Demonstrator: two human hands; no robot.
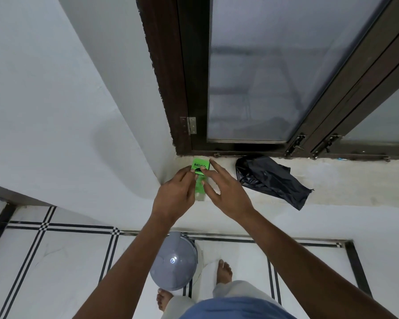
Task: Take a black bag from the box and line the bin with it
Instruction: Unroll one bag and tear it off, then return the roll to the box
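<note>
A bright green box with black lettering stands on the white window ledge in the corner. My left hand grips the box's left side with thumb and fingers. My right hand touches the box's front and top with thumb and spread fingers. A crumpled black bag lies on the ledge to the right of the box, apart from both hands. The grey bin with its domed lid on stands on the floor below, between my arms.
A dark-framed window with frosted glass rises behind the ledge, with latches at its lower right. A white wall stands to the left. My bare feet are on the white tiled floor with black stripes.
</note>
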